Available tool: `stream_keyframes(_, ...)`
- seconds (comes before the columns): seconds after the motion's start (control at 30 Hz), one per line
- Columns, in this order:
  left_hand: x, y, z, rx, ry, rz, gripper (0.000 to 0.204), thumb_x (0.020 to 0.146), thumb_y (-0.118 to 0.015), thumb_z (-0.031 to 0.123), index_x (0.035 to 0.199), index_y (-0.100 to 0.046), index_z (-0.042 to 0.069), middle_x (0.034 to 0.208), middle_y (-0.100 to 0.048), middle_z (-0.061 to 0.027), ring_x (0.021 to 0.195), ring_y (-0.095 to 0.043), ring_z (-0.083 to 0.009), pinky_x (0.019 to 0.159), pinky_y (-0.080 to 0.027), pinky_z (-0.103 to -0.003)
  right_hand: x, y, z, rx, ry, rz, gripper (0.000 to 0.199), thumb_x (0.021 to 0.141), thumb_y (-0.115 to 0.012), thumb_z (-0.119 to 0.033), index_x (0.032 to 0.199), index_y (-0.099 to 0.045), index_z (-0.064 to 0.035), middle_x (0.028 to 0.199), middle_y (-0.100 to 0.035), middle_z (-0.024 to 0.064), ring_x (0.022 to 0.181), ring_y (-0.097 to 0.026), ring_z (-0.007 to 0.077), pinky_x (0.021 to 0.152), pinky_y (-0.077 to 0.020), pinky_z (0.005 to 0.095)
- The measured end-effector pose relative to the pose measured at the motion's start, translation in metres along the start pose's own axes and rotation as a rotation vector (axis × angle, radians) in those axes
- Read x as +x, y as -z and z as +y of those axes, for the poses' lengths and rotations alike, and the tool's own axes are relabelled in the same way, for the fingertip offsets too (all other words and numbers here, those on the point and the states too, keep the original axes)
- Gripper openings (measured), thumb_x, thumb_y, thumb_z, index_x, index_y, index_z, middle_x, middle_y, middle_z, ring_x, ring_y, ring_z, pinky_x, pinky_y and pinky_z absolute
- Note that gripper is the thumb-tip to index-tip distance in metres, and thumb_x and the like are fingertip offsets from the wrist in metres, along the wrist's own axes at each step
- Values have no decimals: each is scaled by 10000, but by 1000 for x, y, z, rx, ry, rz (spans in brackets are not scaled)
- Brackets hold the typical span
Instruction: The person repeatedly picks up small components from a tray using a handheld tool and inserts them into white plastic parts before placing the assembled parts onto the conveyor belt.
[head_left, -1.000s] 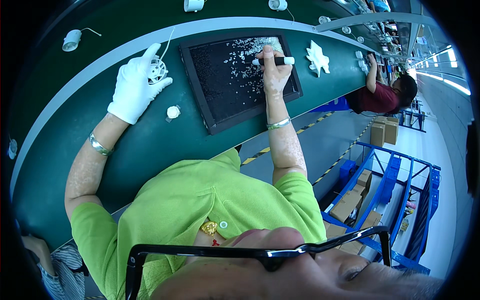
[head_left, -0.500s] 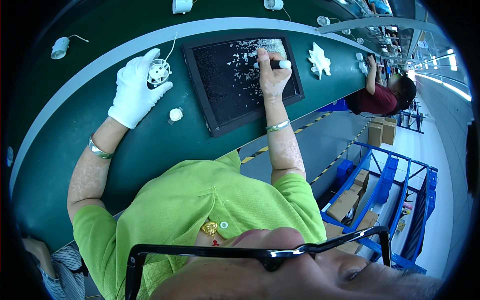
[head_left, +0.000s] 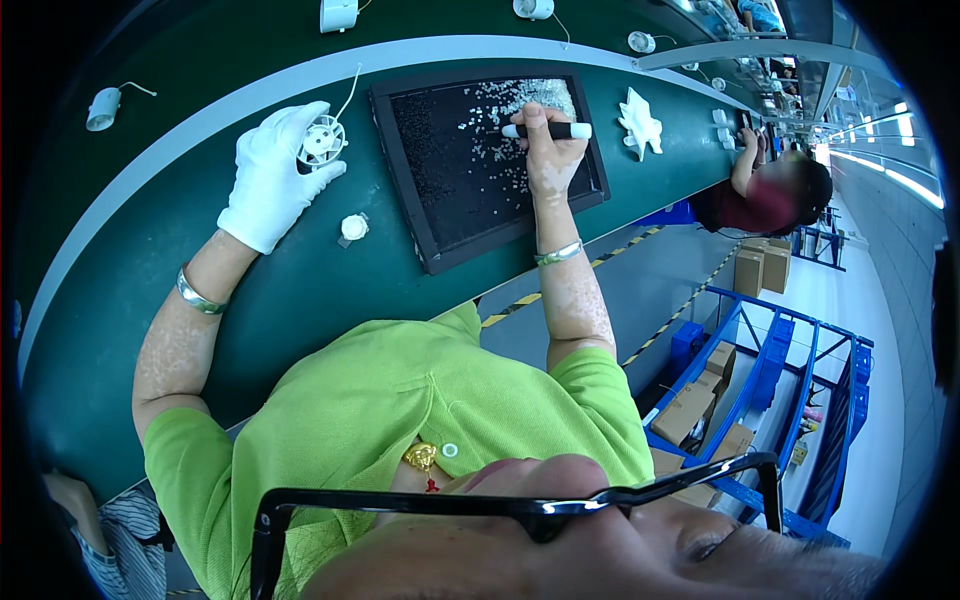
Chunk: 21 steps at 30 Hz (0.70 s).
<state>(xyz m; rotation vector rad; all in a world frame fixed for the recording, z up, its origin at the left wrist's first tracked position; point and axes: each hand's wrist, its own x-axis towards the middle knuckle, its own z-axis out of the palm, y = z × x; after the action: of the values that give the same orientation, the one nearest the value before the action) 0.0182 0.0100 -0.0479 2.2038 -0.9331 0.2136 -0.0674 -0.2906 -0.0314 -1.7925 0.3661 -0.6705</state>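
My left hand (head_left: 272, 180), in a white glove, grips a small white round spoked part (head_left: 321, 142) between thumb and fingers. A thin white wire rises from that part. My bare right hand (head_left: 553, 163) is over a shallow black tray (head_left: 418, 225), closed around a black pen-shaped tool (head_left: 560, 131) with white ends. The tool lies nearly level, and its thin tip points left over the small pieces. Black bits (head_left: 425, 140) fill the tray's left side. Whitish bits (head_left: 490, 120) lie scattered in its middle and heaped at the far right corner.
A small white round piece (head_left: 354, 227) lies left of the tray, and a crumpled white item (head_left: 639, 124) right of it. Beyond a pale curved rail (head_left: 440, 48) stand several white cylindrical units (head_left: 104, 108) with wires. A co-worker (head_left: 765, 195) sits at the right; blue racks (head_left: 740, 400) hold boxes.
My right hand has shifted slightly right with the pen-shaped tool. The white cylindrical units beyond the rail have moved left. My left hand still holds the round part.
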Motion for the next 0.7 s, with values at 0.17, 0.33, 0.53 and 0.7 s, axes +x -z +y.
stream_keyframes(0.17, 0, 1, 1, 14, -10, 13, 624, 612, -809, 91, 1175, -544, 65, 1032, -623, -138, 957, -600, -317, 850, -465, -388, 1, -1, 5, 20, 5, -24, 262, 813, -735, -242, 761, -678, 8, 685, -652, 40, 551, -521, 64, 499, -405, 203)
stream_keyframes(0.33, 1, 2, -1, -7, 8, -24, 634, 612, -810, 97, 1185, -539, 68, 1049, -620, -137, 969, -594, -317, 855, -463, -390, 2, -1, 2, -23, -3, -34, 254, 813, -735, -230, 764, -680, 13, 683, -649, 39, 556, -526, 69, 507, -413, 211)
stream_keyframes(0.53, 0, 1, -1, 25, -2, -11, 625, 613, -809, 97, 1177, -543, 66, 1045, -622, -138, 968, -595, -316, 857, -467, -392, -1, -5, -1, -151, 70, 3, 276, 812, -735, -239, 750, -677, 24, 656, -637, 42, 571, -553, 79, 539, -454, 229)
stream_keyframes(0.7, -1, 1, -1, 5, 15, -20, 629, 609, -811, 95, 1177, -542, 64, 1041, -622, -139, 964, -598, -316, 857, -470, -391, 1, -2, -3, -132, -28, 82, 316, 809, -737, -262, 722, -663, 33, 643, -635, 49, 532, -545, 78, 515, -448, 222)
